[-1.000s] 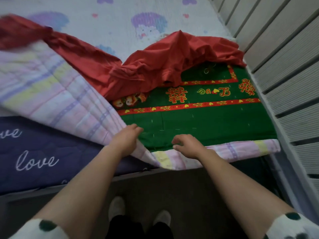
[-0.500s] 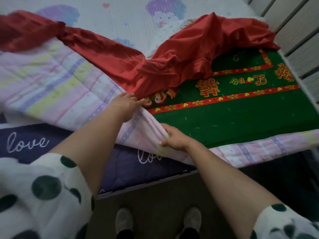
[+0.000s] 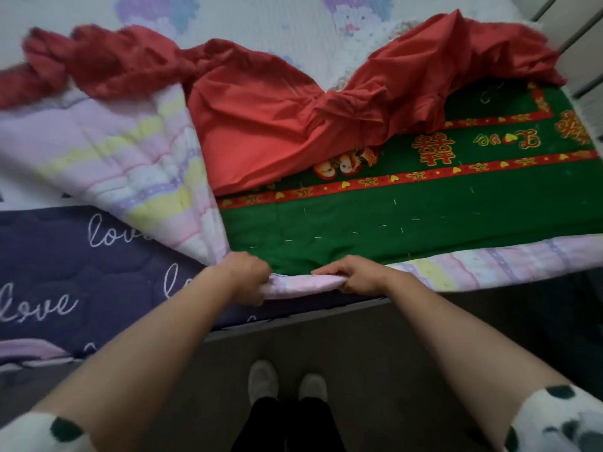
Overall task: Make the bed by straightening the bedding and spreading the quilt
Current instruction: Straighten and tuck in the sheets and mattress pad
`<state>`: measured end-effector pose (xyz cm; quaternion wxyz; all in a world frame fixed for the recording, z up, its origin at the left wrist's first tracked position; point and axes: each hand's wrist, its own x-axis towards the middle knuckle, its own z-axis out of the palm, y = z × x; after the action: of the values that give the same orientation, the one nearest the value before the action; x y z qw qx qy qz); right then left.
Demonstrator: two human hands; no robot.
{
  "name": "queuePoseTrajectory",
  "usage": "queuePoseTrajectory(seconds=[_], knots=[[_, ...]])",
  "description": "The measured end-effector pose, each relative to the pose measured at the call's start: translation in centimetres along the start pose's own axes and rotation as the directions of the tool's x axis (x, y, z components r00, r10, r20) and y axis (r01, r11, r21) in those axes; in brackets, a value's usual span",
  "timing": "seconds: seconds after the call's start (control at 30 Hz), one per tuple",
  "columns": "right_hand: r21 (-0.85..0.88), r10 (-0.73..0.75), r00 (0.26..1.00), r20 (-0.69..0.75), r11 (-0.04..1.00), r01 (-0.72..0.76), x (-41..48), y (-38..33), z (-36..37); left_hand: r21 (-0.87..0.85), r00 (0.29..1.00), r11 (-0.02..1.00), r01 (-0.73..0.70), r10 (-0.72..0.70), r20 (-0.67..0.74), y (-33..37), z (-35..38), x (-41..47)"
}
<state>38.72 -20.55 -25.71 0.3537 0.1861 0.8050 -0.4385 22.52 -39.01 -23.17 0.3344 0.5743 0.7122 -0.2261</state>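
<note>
dim, even light | soft focus | edges bowed | left perhaps motion-blurred

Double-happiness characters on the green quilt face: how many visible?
2. One double-happiness character lies just right of the bunched red cloth; the second character is near the right frame edge, on the green quilt. Others may be hidden under the red cloth.

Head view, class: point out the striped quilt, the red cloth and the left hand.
striped quilt [image 3: 130, 151]: head view, on its folded-over left part.
red cloth [image 3: 261, 125]: head view, on its flat middle.
left hand [image 3: 246, 275]: head view, on its back, gripping the quilt's edge.
</note>
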Motion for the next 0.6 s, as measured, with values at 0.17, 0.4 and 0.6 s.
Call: queuePoseTrajectory(seconds=[0.17,0.4,0.6], knots=[[-0.073,0.006,0.993,0.114,0.997,0.002,-0.3,-0.5,1.3,-0.213,0.995,0.972,0.101,-0.097,0.026,3.2,7.1,-0.5],[0.169,-0.02,0.999,-0.041,0.985,0.026,1.2,-1.4,-0.2,-0.636,0.909,0.77,0.045,-0.295,-0.293,1.5,6.8,-1.2],[0.236,-0.08,0.964,-0.252,0.961,0.141,4.4,-6.3,-2.8,-0.571,0.53,0.694,0.438,-0.712,-0.46,-4.2,2.3,0.2]])
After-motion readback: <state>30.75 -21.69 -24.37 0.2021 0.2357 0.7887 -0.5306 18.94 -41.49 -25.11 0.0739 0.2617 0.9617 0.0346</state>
